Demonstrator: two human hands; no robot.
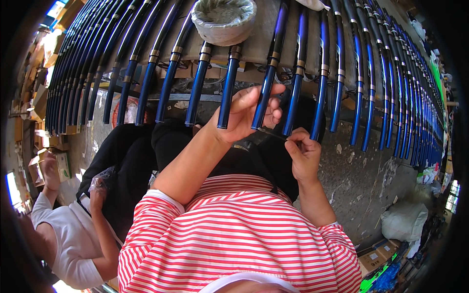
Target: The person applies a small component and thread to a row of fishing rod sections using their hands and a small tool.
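A row of glossy dark-blue rods with metallic bands, which look like fishing rods, lies side by side with the ends jutting toward me. My left hand (pixel 244 115) is curled from behind around one blue rod (pixel 266 93) near its lower end, fingertips showing on its right side. Just right of the neighbouring rod (pixel 294 100), my right hand (pixel 305 152) is closed in a pinch. From its fingertips a thin dark strip (pixel 274 134) runs left toward the end of the held rod; its exact kind is too small to tell.
A plastic-lined round bowl (pixel 223 22) stands on the rods' support at the far middle. At my left sits another person in a white shirt (pixel 73 244), one hand in clear plastic. A pale sack (pixel 404 222) and cardboard boxes (pixel 378 256) lie on the right.
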